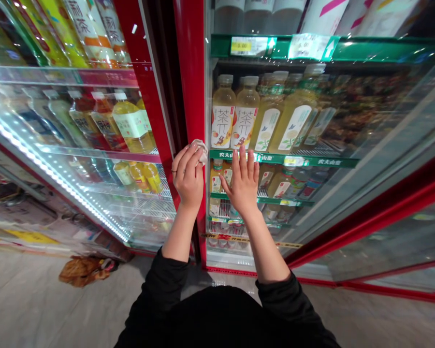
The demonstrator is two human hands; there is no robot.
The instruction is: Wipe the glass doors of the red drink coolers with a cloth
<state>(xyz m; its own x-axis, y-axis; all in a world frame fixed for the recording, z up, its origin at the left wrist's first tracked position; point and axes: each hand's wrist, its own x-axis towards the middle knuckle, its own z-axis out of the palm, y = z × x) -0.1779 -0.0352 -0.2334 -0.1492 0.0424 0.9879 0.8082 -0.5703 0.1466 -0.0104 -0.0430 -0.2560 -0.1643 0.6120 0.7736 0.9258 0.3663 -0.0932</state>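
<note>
L grip (187, 176) clamped on a small whitish cloth (203, 152), fingers bent over it, most of it hidden; crumpled bit pokes out past the fingertips. Cloth sits at the red upright (191, 72), approx. where its R edge meets the glass (369, 128). Dark ring on one finger.

R grip (243, 181) holds nothing, fingers apart & thumb out to L, palm twd the glass; can't tell if the tips touch. Cloth is to its L & a bit higher, w/ a short gap btwn thumb and L hand.

Edges: upright runs vert. btwn the 2 coolers, dark gap (170, 58) just L of its upper part. To R of R grip, wide stretch of glass for sideways moves, as far as the slanting red rail (377, 211). Grey floor (39, 309) below, w/ a brown bundle (83, 270) lying at lower L, near the L cooler's base.

Behind R fingers: green shelf strip (329, 162); tea bottles (223, 121) stand upright on that shelf, caps up. L cooler has more bottles (132, 123) & a bright LED strip (54, 179) along its slanted edge. Both forearms reach fwd, black sleeves (157, 282) pushed up nr elbows.
</note>
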